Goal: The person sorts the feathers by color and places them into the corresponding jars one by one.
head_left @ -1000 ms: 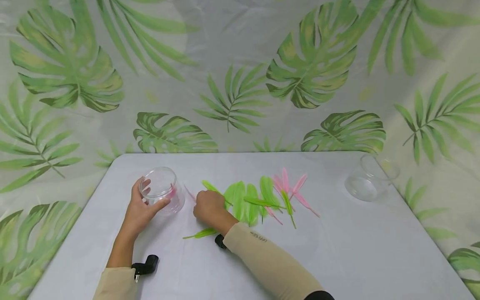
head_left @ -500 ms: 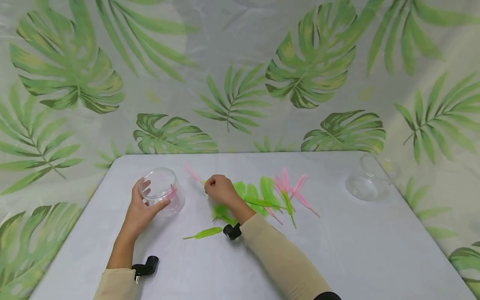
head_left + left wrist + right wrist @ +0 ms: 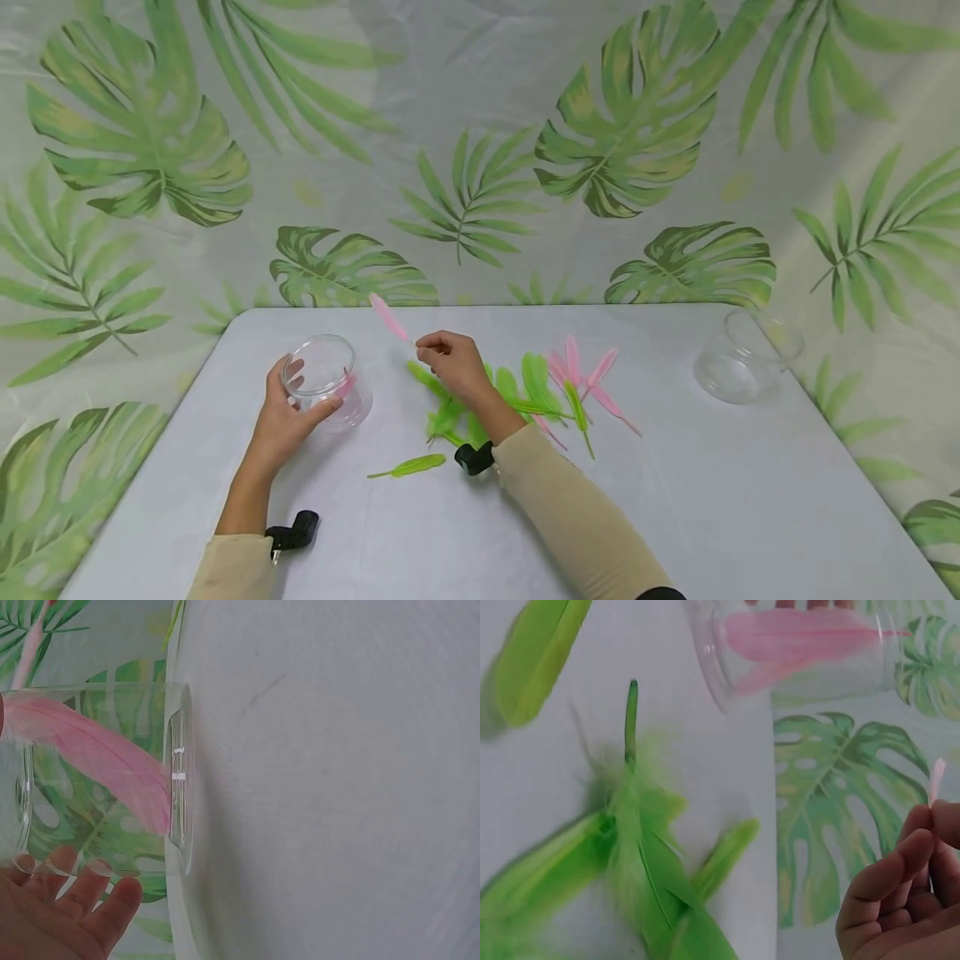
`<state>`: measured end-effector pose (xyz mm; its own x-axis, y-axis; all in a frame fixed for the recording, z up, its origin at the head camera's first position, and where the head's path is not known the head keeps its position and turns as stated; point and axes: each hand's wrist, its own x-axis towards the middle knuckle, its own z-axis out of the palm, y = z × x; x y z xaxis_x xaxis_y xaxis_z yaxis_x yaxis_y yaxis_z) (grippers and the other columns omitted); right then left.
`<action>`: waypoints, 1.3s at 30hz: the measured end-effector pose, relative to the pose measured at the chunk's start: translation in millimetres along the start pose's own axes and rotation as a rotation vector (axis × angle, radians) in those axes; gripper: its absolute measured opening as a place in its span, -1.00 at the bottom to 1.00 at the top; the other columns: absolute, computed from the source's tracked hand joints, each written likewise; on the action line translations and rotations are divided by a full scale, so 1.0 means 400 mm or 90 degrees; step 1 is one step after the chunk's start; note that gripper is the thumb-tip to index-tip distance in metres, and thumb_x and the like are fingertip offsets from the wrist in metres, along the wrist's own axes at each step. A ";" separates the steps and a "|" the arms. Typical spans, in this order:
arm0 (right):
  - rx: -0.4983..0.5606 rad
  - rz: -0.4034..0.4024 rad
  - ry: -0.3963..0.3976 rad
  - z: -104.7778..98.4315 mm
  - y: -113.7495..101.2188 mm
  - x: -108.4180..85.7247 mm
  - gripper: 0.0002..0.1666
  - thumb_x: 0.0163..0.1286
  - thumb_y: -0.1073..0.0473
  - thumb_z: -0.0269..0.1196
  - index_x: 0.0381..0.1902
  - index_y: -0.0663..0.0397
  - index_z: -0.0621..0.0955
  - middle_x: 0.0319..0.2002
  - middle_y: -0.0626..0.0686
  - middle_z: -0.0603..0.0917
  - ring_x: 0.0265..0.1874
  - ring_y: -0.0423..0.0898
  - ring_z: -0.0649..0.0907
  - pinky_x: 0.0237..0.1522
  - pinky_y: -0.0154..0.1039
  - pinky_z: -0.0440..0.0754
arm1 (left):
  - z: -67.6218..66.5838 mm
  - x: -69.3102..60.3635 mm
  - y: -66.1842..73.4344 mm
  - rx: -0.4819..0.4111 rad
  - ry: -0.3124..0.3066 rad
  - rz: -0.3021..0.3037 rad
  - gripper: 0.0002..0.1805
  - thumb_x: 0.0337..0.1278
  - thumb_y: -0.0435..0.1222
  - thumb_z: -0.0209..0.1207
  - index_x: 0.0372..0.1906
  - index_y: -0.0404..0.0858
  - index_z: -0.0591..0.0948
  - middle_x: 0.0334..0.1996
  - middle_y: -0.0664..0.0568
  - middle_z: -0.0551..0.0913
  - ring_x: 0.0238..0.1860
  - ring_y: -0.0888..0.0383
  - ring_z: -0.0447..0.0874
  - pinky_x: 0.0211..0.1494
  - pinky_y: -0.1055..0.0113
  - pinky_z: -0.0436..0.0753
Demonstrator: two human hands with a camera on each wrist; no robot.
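A staged tabletop recording area is indicated by the white table, the leaf-printed sheet hung behind it, and the wrist cameras. The room type cannot be determined.

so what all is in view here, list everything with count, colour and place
clear round see-through jar: 1, colourless, in the left hand
feather inside the jar: at least 1, pink
slim raised feather: 1, pink, in the right hand
loose pink feathers: several, overlapping, right of centre
loose green feathers: several, overlapping, mid-table; one lies apart, nearer the person
second clear round jar: 1, colourless, far right
smooth table: 1, white, under everything
leaf-print backdrop: 1, pale with green leaves, behind the table
wrist cameras: 2, black, one per wrist
long sleeves: 2, beige, on the forearms
left hand: 1, around the jar
right hand: 1, pinching the feather
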<state>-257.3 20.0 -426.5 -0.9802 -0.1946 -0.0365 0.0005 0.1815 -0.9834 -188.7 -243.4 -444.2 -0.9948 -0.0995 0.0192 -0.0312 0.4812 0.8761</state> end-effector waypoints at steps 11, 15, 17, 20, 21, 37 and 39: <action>0.007 -0.081 0.022 -0.065 -0.040 0.000 -0.84 0.43 0.18 0.24 -0.09 0.04 0.69 -0.23 -0.01 0.65 -0.27 0.14 0.59 -0.28 -0.33 0.57 | 0.001 -0.002 -0.003 0.016 0.006 -0.001 0.23 0.08 -0.13 0.40 0.58 -0.16 -0.27 0.59 -0.18 0.02 0.56 -0.25 0.03 0.53 -0.26 0.14; -0.011 -0.108 0.019 -0.082 -0.058 0.001 -0.82 0.45 0.17 0.22 -0.06 0.04 0.68 -0.20 0.02 0.64 -0.22 0.26 0.58 -0.29 -0.32 0.55 | 0.000 -0.001 -0.004 0.018 0.009 -0.004 0.23 0.08 -0.13 0.40 0.58 -0.14 -0.27 0.59 -0.16 0.03 0.56 -0.24 0.03 0.53 -0.26 0.15; -0.025 -0.125 0.014 -0.089 -0.068 0.002 -0.79 0.45 0.16 0.22 -0.03 0.06 0.67 -0.17 0.04 0.65 -0.22 0.23 0.59 -0.29 -0.31 0.55 | 0.000 -0.001 -0.004 0.014 0.008 -0.005 0.23 0.07 -0.13 0.41 0.58 -0.14 -0.27 0.59 -0.16 0.03 0.56 -0.23 0.03 0.53 -0.25 0.15; -0.047 -0.150 0.008 -0.097 -0.083 0.003 -0.77 0.45 0.15 0.22 -0.01 0.06 0.67 -0.13 0.05 0.66 -0.26 0.06 0.61 -0.28 -0.30 0.55 | 0.002 -0.001 -0.003 0.012 0.005 -0.009 0.24 0.07 -0.13 0.41 0.58 -0.14 -0.28 0.59 -0.16 0.02 0.57 -0.23 0.02 0.53 -0.25 0.14; -0.054 -0.159 0.005 -0.099 -0.088 0.004 -0.77 0.45 0.16 0.22 0.00 0.06 0.67 -0.12 0.06 0.66 -0.26 0.02 0.61 -0.28 -0.30 0.54 | 0.002 -0.001 -0.003 0.014 0.005 -0.011 0.25 0.07 -0.12 0.41 0.58 -0.14 -0.28 0.59 -0.15 0.02 0.57 -0.23 0.02 0.53 -0.25 0.15; -0.092 -0.250 -0.073 -0.069 -0.176 0.017 -0.77 0.42 0.22 0.24 -0.02 0.18 0.67 -0.07 0.14 0.71 -0.18 -0.06 0.65 -0.18 -0.35 0.60 | 0.001 -0.001 -0.006 0.020 0.006 -0.010 0.24 0.07 -0.11 0.41 0.58 -0.14 -0.28 0.59 -0.13 0.03 0.56 -0.21 0.04 0.53 -0.24 0.17; -0.090 -0.256 -0.080 -0.059 -0.186 0.016 -0.77 0.42 0.23 0.24 -0.02 0.20 0.67 -0.07 0.14 0.71 -0.18 -0.05 0.64 -0.18 -0.37 0.59 | 0.000 0.000 -0.006 0.018 0.010 -0.007 0.23 0.07 -0.12 0.41 0.58 -0.15 -0.26 0.59 -0.12 0.04 0.56 -0.21 0.04 0.53 -0.24 0.17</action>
<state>-268.4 28.0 -349.3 -0.8654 -0.3902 0.3145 -0.4117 0.1955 -0.8901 -188.5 -244.6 -446.3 -0.9929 -0.1180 0.0177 -0.0447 0.5051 0.8619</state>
